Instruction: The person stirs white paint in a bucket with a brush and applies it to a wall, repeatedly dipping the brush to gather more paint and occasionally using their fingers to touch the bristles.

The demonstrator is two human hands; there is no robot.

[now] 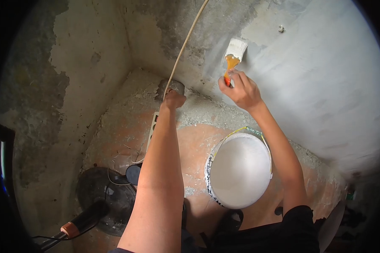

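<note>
My right hand [242,89] is closed on the orange-and-yellow handle of a paintbrush [236,48]. White paint coats its wide bristles, which are against the wall [308,76] at the edge of a whitened area. My left hand [173,99], lower and to the left, has its fingers closed around a beige cable [185,44] that runs up along the wall. A round grey object [177,87] lies behind that hand, partly hidden by it. Below my right forearm stands a white bucket [242,170] with a wire handle and pale paint inside.
A socket strip [152,126] lies on the floor beside my left forearm. A black round base [98,206] with a dark pole and copper-coloured collar [69,229] is at lower left. Rubble [207,111] lines the wall's foot. A small fitting [281,28] sticks out above.
</note>
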